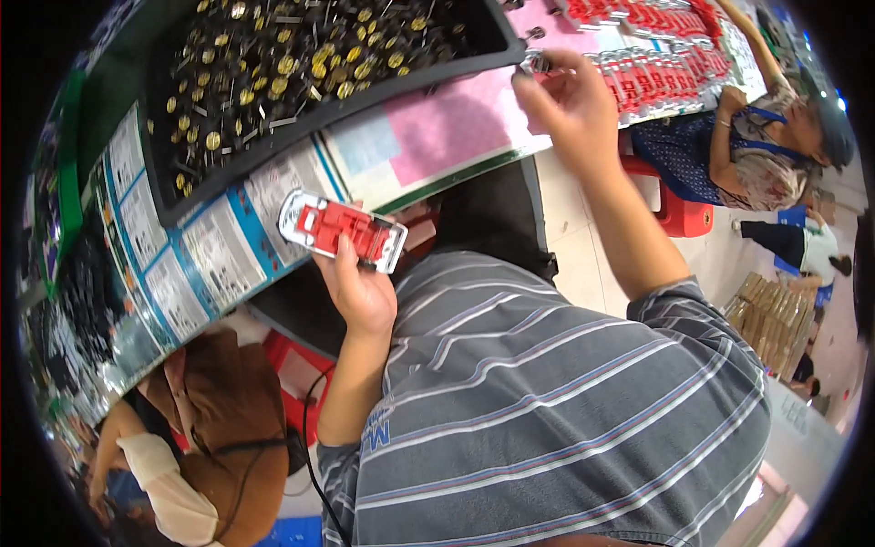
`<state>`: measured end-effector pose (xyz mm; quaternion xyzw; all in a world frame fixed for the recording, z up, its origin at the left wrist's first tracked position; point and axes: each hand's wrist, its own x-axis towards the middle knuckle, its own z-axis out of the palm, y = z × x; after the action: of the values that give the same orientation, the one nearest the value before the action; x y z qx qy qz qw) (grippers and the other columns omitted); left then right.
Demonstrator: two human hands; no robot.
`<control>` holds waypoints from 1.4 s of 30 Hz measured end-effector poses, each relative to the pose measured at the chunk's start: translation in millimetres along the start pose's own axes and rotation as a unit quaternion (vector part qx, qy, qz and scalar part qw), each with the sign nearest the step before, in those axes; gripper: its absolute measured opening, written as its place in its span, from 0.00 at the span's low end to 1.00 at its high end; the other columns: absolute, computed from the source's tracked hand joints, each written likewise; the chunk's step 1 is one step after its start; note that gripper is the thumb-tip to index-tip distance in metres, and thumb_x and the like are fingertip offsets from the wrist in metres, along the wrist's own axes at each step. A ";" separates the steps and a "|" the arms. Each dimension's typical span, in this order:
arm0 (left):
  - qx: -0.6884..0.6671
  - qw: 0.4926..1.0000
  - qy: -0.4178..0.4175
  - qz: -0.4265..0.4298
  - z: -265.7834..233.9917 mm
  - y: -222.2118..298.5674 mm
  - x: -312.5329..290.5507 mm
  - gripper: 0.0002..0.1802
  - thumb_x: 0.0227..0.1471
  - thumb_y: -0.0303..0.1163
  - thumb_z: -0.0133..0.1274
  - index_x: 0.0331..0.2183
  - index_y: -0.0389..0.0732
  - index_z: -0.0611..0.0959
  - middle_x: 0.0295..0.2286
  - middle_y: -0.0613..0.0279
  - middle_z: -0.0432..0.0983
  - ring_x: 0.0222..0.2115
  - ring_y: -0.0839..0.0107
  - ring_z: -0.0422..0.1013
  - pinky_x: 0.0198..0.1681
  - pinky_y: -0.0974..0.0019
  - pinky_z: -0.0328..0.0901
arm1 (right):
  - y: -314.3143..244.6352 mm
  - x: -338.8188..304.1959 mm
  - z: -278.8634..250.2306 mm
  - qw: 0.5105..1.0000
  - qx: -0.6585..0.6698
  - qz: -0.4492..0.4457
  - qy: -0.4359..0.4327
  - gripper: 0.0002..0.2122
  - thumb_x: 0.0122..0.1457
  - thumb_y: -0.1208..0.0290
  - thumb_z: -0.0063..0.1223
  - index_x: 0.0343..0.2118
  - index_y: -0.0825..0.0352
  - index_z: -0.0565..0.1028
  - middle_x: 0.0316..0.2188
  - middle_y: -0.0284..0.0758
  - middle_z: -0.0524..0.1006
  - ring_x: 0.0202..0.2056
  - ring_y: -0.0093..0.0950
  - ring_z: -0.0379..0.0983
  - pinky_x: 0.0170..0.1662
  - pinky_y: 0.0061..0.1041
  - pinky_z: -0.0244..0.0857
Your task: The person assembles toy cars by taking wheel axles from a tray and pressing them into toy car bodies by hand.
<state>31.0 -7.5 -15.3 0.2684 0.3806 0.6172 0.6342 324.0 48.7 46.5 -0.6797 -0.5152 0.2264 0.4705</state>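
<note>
My left hand (360, 287) grips a toy car body (342, 230) by its edge, thumb on top. The red inner side of the car faces up, with a white rim round it, and a dark part shows along its near side. My right hand (579, 100) is raised over the table by the bin's right corner, its fingers curled round a small dark and silver wheel axle (533, 62), partly blurred. Just beyond that hand, another wheel axle (535, 34) lies on the pink sheet (456, 128).
A black bin (342, 100) full of wheel axles with yellow hubs stands ahead. Rows of red and white car bodies (652, 82) lie at the far right. Co-workers sit at both sides: one in a blue apron (679, 150), one beside a brown garment (219, 401). A red stool (684, 214) stands at right.
</note>
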 end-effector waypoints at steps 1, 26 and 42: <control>0.004 1.000 -0.008 -0.003 1.3 0.9 -0.3 0.29 0.68 0.37 0.42 0.65 0.38 0.60 0.55 0.43 0.69 0.48 0.50 0.74 0.53 0.48 0.70 | -5.6 22.6 -11.8 0.998 -0.065 0.001 0.020 0.25 0.56 0.63 0.71 0.51 0.71 0.73 0.31 0.34 0.80 0.33 0.20 0.76 0.34 0.20 0.70; 0.014 0.999 -0.030 -0.033 -9.8 -7.9 -7.2 0.27 0.67 0.34 0.41 0.63 0.37 0.61 0.53 0.44 0.71 0.46 0.54 0.75 0.51 0.51 0.72 | -43.6 137.6 46.7 0.880 -0.346 -0.222 -0.240 0.04 0.50 0.72 0.63 0.26 0.66 0.82 0.30 0.45 0.81 0.37 0.47 0.78 0.43 0.45 0.70; 0.004 0.997 -0.060 -0.047 -5.4 -6.0 -6.4 0.25 0.67 0.32 0.40 0.63 0.36 0.62 0.54 0.44 0.71 0.51 0.60 0.72 0.55 0.54 0.70 | -42.1 139.1 57.3 0.850 -0.410 -0.247 -0.219 0.09 0.54 0.67 0.63 0.36 0.65 0.83 0.35 0.44 0.81 0.43 0.47 0.77 0.45 0.46 0.70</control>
<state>30.4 -15.1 -22.2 0.2894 0.3565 0.5676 0.6834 309.0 200.1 81.8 -0.5938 -0.8019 0.0135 0.0648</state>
